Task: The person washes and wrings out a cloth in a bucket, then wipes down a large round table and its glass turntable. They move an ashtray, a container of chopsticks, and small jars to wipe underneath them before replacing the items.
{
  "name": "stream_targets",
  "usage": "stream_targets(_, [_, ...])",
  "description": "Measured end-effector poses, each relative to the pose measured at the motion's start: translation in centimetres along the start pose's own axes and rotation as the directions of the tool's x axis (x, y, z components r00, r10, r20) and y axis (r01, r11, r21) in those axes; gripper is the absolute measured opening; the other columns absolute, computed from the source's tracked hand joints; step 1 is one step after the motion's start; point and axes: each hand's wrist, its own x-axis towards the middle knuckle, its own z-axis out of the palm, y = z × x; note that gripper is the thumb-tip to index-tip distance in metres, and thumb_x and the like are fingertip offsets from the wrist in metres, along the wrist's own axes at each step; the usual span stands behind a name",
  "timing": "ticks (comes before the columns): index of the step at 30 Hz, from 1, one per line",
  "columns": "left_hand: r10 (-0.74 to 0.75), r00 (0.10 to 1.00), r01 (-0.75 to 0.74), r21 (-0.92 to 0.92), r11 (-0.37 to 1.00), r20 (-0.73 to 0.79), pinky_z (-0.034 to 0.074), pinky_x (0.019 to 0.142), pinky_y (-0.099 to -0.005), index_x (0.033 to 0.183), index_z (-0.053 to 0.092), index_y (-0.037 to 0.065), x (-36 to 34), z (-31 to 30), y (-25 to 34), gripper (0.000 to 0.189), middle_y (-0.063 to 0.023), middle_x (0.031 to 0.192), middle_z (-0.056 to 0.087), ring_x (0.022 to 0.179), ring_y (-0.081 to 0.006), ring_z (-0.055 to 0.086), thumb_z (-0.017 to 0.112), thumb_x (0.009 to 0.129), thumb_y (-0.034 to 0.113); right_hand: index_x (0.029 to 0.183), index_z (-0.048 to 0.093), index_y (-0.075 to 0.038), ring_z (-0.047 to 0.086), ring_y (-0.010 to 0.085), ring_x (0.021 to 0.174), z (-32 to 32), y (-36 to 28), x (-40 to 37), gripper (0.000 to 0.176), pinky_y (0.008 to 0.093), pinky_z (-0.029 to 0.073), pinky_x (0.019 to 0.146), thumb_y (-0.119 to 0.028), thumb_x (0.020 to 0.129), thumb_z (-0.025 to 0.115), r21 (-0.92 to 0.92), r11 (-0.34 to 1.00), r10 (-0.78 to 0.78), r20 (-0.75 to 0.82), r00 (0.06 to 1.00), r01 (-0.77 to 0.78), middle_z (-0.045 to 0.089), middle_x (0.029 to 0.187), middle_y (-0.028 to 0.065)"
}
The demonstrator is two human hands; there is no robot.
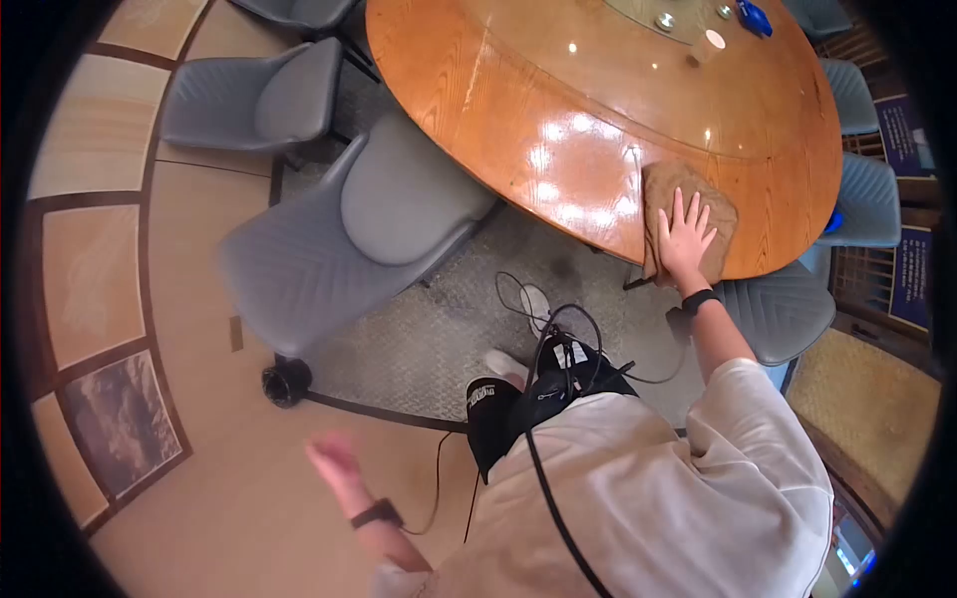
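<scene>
My right hand lies flat with spread fingers on a brown cloth, pressing it against the round wooden table. The cloth reaches the table's near edge, and part of it hangs over. Away from the table, my left hand is in the air at the lower left, smeared by motion; its fingers cannot be made out clearly. Nothing can be seen in it.
Grey chairs stand around the table, one close on the left. A black bin sits by the wall. On the tabletop are a cup and a blue item. Black cables hang over my front.
</scene>
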Motion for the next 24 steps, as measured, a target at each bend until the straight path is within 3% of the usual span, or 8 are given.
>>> stream_targets(1, [0.106,0.979,-0.095,0.067,0.993,-0.177,0.056,0.080,-0.0349,0.130,0.049,0.010,-0.1,2.5,3.3,0.055,-0.0106,0.112,0.060,0.096,-0.0198,0.062,0.045,0.101,0.057,0.158,0.028,-0.030,0.013,0.0396,0.152,-0.4,0.1,0.0,0.067,0.0689,0.011,0.116,-0.059,0.099,0.041,0.012,0.998,0.056,0.001,0.998,-0.056,0.017,0.166,0.0131])
stream_targets(5, [0.218,0.972,-0.156,0.444,0.882,-0.091,0.048,0.097,-0.0439,0.149,0.035,0.007,11.0,8.9,14.4,0.083,-0.0204,0.144,0.047,0.128,-0.0308,0.051,0.056,0.093,0.065,0.156,0.032,-0.020,0.016,0.0403,0.151,-2.7,-14.7,0.4,0.077,0.0669,0.012,0.116,-0.063,0.094,0.046,0.045,0.999,0.007,-0.049,0.999,-0.005,0.023,0.164,0.0171])
stream_targets(11, [-0.041,0.989,-0.098,0.835,0.541,0.142,0.045,0.102,-0.0453,0.152,0.034,0.001,19.0,16.2,18.1,0.085,-0.0205,0.144,0.048,0.133,-0.0296,0.048,0.062,0.094,0.057,0.152,0.040,-0.024,0.017,0.0415,0.151,-3.8,-37.2,-1.7,0.072,0.0717,0.011,0.114,-0.058,0.091,0.055,0.221,0.934,-0.261,-0.109,0.959,0.279,0.024,0.163,0.0182])
stream_targets(14, [0.008,0.968,-0.205,0.779,0.592,0.249,0.046,0.102,-0.0385,0.141,0.045,-0.009,23.4,16.8,17.8,0.067,-0.0185,0.137,0.057,0.122,-0.0270,0.057,0.068,0.096,0.035,0.154,0.038,-0.030,0.011,0.0374,0.153,-2.8,-43.9,-0.3,0.056,0.0720,0.005,0.116,-0.040,0.099,0.048,0.180,0.891,-0.416,-0.045,0.908,0.417,0.016,0.166,0.0095])
stream_targets(17, [0.071,0.947,-0.281,0.700,0.656,0.314,0.049,0.098,-0.0372,0.134,0.051,-0.012,26.9,14.5,16.6,0.058,-0.0190,0.131,0.061,0.115,-0.0265,0.062,0.069,0.095,0.026,0.152,0.040,-0.031,0.013,0.0341,0.153,-2.2,-43.1,1.9,0.056,0.0697,0.006,0.117,-0.033,0.097,0.050,0.133,0.865,-0.476,-0.092,0.875,0.484,0.020,0.166,0.0097])
stream_targets(19, [0.134,0.921,-0.355,0.644,0.677,0.367,0.051,0.096,-0.0377,0.132,0.052,-0.014,27.9,14.0,16.4,0.060,-0.0211,0.127,0.063,0.111,-0.0279,0.065,0.070,0.095,0.029,0.140,0.053,-0.027,0.041,0.0313,0.138,-3.6,-40.0,2.5,0.047,0.0615,0.027,0.111,-0.031,0.093,0.055,0.176,0.836,-0.458,-0.296,0.838,0.519,0.046,0.149,0.0076])
stream_targets(21, [0.116,0.939,-0.318,0.688,0.653,0.324,0.051,0.095,-0.0371,0.130,0.054,-0.013,26.1,15.0,17.2,0.055,-0.0202,0.127,0.063,0.110,-0.0271,0.065,0.069,0.095,0.026,0.129,0.062,-0.024,0.045,0.0320,0.131,-2.3,-35.7,3.0,0.043,0.0537,0.035,0.107,-0.041,0.089,0.059,0.230,0.846,-0.348,-0.446,0.825,0.481,0.053,0.141,0.0076])
stream_targets(24, [0.093,0.957,-0.267,0.707,0.656,0.275,0.051,0.094,-0.0361,0.127,0.056,-0.011,22.9,16.4,17.7,0.049,-0.0185,0.124,0.065,0.107,-0.0259,0.065,0.070,0.094,0.023,0.140,0.056,-0.028,0.044,0.0345,0.137,-2.8,-25.8,2.7,0.049,0.0564,0.035,0.110,-0.043,0.093,0.056,0.112,0.962,-0.204,-0.320,0.925,0.251,0.048,0.149,0.0087])
